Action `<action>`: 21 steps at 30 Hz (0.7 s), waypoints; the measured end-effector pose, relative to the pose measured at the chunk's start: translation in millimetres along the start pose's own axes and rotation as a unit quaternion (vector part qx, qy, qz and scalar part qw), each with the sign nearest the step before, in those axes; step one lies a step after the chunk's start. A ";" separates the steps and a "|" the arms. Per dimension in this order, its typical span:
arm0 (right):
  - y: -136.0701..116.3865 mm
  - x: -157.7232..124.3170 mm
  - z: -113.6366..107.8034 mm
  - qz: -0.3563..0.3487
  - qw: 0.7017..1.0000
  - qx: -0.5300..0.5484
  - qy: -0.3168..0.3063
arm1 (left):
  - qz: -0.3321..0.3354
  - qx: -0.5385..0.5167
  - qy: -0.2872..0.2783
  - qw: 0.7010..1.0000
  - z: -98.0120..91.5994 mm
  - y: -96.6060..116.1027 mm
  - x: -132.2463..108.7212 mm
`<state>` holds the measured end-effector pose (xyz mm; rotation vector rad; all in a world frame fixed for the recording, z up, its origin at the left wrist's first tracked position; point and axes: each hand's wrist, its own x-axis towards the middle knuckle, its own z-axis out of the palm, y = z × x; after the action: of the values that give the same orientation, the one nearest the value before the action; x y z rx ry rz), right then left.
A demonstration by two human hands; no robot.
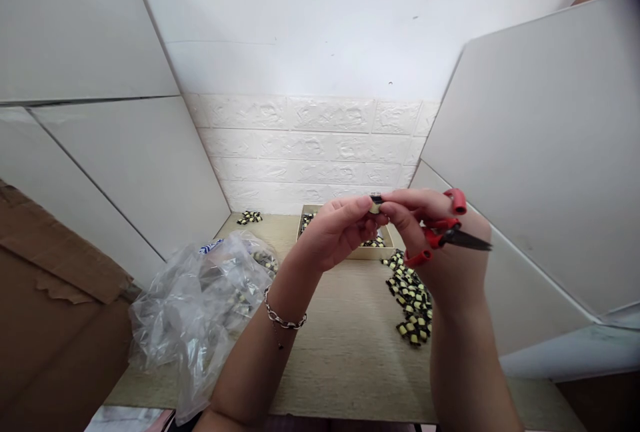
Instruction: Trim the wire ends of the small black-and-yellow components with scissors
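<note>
Before the back wall, my left hand (337,229) pinches a small transformer (375,204), a black and yellow part whose thin pins point up. My right hand (417,215) has its thumb and forefinger closed at the right side of the same part. Red-handled scissors (443,235) rest in my right hand, their dark blades pointing right, away from the part. Both hands are raised above a shallow box (345,253) that holds more such parts; they hide much of it. To the right of the box lies a loose pile of transformers (413,299).
A clear plastic bag (200,305) with similar parts inside lies on the table (350,352) at left. Several more parts (249,217) sit in the back left corner. Brown cardboard (55,299) stands at far left. White panels (530,152) enclose both sides.
</note>
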<state>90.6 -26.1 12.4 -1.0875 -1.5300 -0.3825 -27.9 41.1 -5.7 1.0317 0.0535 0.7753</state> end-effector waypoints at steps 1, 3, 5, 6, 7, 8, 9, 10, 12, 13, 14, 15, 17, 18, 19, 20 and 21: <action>0.2 -0.4 0.4 0.004 1.000 0.002 -0.001 | 0.013 0.017 0.008 1.000 0.3 1.2 -0.2; 0.7 -1.2 1.5 0.011 1.000 0.009 0.000 | 0.040 0.062 0.020 0.997 1.1 3.9 -0.6; 1.3 -1.7 2.7 0.015 1.000 0.020 -0.002 | 0.067 0.105 0.030 0.992 2.2 6.1 -1.1; 1.6 -1.8 3.3 0.016 1.000 0.026 -0.003 | 0.077 0.123 0.036 0.989 2.6 7.0 -1.4; 1.9 -1.8 3.7 0.017 0.999 0.031 -0.004 | 0.086 0.139 0.041 0.986 2.9 7.6 -1.7; 2.3 -1.8 4.1 0.017 0.999 0.036 -0.002 | 0.093 0.152 0.045 0.983 3.1 8.1 -2.0; 2.7 -1.6 4.3 0.015 0.999 0.038 -0.001 | 0.100 0.163 0.047 0.980 3.1 8.4 -2.4; 3.1 -1.5 4.4 0.011 0.999 0.038 0.000 | 0.105 0.173 0.049 0.978 3.0 8.5 -2.8; 3.8 -1.1 4.4 -0.002 0.999 0.033 -0.003 | 0.110 0.192 0.054 0.974 2.6 8.7 -3.6; 4.2 -0.9 4.4 -0.008 0.999 0.031 -0.006 | 0.111 0.200 0.058 0.972 2.3 8.8 -4.0; 4.5 -0.7 4.5 -0.013 0.999 0.030 -0.008 | 0.111 0.208 0.062 0.970 2.0 8.8 -4.3; 4.7 -0.5 4.5 -0.014 0.999 0.032 -0.008 | 0.112 0.215 0.066 0.968 1.7 8.9 -4.6; 4.8 -0.2 4.5 -0.013 0.999 0.040 -0.008 | 0.115 0.226 0.070 0.965 1.1 8.9 -4.9; 4.7 -0.1 4.5 -0.012 0.999 0.046 -0.009 | 0.116 0.229 0.069 0.964 0.8 8.9 -4.9; 4.5 -0.1 4.3 -0.011 0.999 0.051 -0.010 | 0.118 0.231 0.068 0.963 0.5 8.8 -4.9; 4.2 0.0 4.1 -0.010 0.998 0.054 -0.012 | 0.119 0.232 0.065 0.963 0.2 8.7 -4.7; 3.9 0.1 3.7 -0.010 0.998 0.055 -0.016 | 0.120 0.232 0.065 0.963 -0.1 8.5 -4.5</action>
<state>91.5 -21.3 10.2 -0.9972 -1.5719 -0.2922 -36.0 40.8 -0.5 1.4480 0.2345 1.0825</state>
